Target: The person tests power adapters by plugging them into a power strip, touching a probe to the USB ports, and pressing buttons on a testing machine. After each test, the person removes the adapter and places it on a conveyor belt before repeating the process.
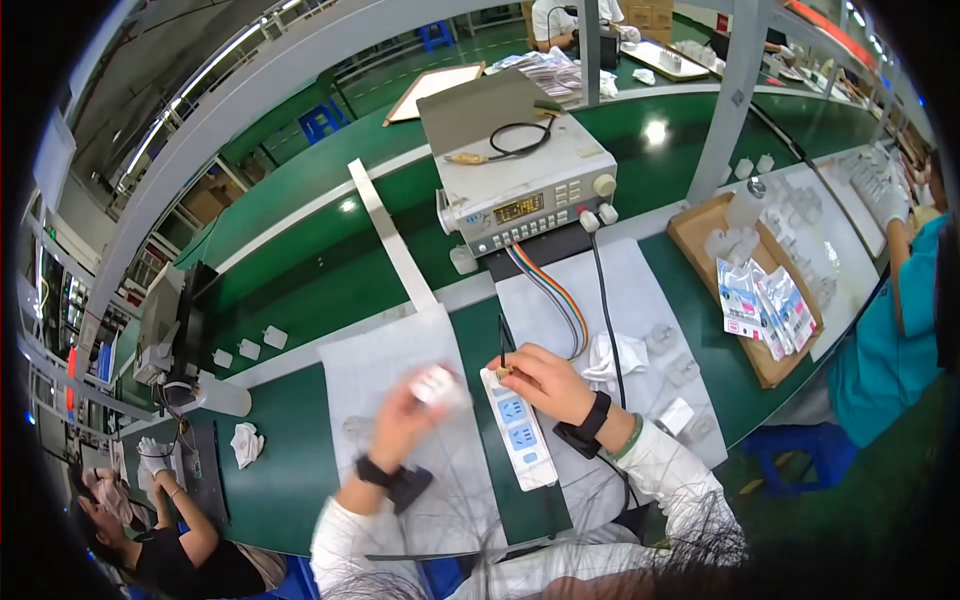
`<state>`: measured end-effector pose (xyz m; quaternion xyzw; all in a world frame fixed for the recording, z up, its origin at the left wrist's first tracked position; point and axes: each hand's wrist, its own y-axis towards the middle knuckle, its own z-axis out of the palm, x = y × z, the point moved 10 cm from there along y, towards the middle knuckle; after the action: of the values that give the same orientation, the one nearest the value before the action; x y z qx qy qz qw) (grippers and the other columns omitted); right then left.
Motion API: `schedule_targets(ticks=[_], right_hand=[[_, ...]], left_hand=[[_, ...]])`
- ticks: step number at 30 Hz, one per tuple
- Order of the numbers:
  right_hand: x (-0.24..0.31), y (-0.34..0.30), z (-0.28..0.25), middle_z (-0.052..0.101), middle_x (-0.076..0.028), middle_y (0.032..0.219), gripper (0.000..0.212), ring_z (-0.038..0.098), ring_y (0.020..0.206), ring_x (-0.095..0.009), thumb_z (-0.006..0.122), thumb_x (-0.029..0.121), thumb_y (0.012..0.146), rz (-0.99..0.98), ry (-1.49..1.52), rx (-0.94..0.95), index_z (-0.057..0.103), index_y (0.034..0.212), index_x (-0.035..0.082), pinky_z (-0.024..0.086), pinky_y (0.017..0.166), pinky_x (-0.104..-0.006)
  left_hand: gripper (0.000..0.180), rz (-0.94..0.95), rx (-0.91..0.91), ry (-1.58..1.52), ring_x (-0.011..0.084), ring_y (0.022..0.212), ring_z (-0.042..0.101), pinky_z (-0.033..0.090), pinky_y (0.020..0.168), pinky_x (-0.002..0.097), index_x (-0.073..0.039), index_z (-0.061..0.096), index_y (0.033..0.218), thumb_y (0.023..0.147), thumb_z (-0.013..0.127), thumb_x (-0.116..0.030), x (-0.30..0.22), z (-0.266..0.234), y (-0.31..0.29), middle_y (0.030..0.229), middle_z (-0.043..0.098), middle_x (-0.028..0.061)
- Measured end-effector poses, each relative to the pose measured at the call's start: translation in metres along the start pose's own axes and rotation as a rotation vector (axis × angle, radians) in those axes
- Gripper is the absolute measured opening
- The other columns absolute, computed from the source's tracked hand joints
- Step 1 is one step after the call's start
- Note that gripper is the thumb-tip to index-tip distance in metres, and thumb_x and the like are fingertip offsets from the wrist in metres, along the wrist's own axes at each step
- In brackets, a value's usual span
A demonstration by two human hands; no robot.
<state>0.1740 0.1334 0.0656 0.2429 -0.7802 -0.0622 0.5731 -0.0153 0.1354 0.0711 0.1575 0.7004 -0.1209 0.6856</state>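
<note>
Head view shows me a long green workbench (pixel 330 250) curving across the scene. On it, above the power strip, sits a grey test instrument (pixel 520 175) with an orange display and rows of buttons; a rainbow ribbon cable (pixel 555 292) runs from its front down toward the strip. Up and to the right of the strip I see a brown cardboard tray (pixel 700 232) holding small printed packets. Two white paper sheets lie either side of the strip, the left one (pixel 375 365) under my left hand. The white power strip (pixel 518 428) itself lies lengthwise on the green gap between them. Just right of its top end rests a crumpled white cloth (pixel 615 357).

My right hand (pixel 545 383) sits at the strip's top end, thumb and forefinger pinching a thin black probe (pixel 502 350) that stands upright, its tip touching the strip. My left hand (pixel 405 415) is raised just left of the strip, blurred; its fingers close around a small white plug adapter (pixel 437 383), though I cannot tell the exact grip.
</note>
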Motion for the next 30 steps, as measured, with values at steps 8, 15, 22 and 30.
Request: schedule_targets(ticks=[8, 15, 22, 30], right_hand=[[0.005, 0.005, 0.009, 0.056, -0.008, 0.092, 0.026, 0.058, 0.083, -0.02, 0.06, 0.012, 0.091, 0.001, 0.043, 0.029, 0.063, 0.116, 0.007, 0.047, 0.072, -0.0281], [0.012, 0.005, 0.007, 0.059, -0.009, 0.095, 0.024, 0.063, 0.085, -0.024, 0.06, 0.014, 0.092, -0.012, 0.014, 0.022, 0.063, 0.114, 0.006, 0.05, 0.074, -0.0304], [0.017, 0.003, 0.008, 0.059, -0.009, 0.091, 0.021, 0.062, 0.082, -0.024, 0.06, 0.011, 0.09, -0.03, -0.024, -0.026, 0.063, 0.109, 0.003, 0.049, 0.073, -0.0299], [0.056, 0.002, -0.016, 0.059, -0.009, 0.085, 0.016, 0.058, 0.074, -0.02, 0.061, 0.007, 0.088, -0.161, 0.036, -0.148, 0.065, 0.101, -0.001, 0.046, 0.067, -0.0278]], left_hand=[[0.05, -0.105, 0.15, 0.352, 0.0156, 0.101, 0.058, 0.046, 0.088, 0.0298, -0.009, 0.055, 0.129, 0.082, 0.072, -0.008, 0.035, 0.089, -0.034, 0.116, 0.063, 0.0039], [0.047, 0.11, 0.209, 0.499, 0.0229, 0.107, 0.058, 0.045, 0.092, 0.0349, -0.009, 0.059, 0.122, 0.079, 0.075, -0.019, 0.017, 0.09, -0.027, 0.114, 0.063, 0.0087], [0.048, 0.069, -0.11, 0.513, 0.0203, 0.102, 0.059, 0.046, 0.089, 0.0326, -0.007, 0.059, 0.122, 0.078, 0.075, -0.015, 0.028, 0.029, 0.009, 0.116, 0.062, 0.0077], [0.043, -0.003, -0.02, 0.404, 0.0234, 0.107, 0.058, 0.045, 0.093, 0.0324, -0.005, 0.06, 0.12, 0.081, 0.073, -0.016, 0.062, 0.039, 0.019, 0.115, 0.062, 0.0102]])
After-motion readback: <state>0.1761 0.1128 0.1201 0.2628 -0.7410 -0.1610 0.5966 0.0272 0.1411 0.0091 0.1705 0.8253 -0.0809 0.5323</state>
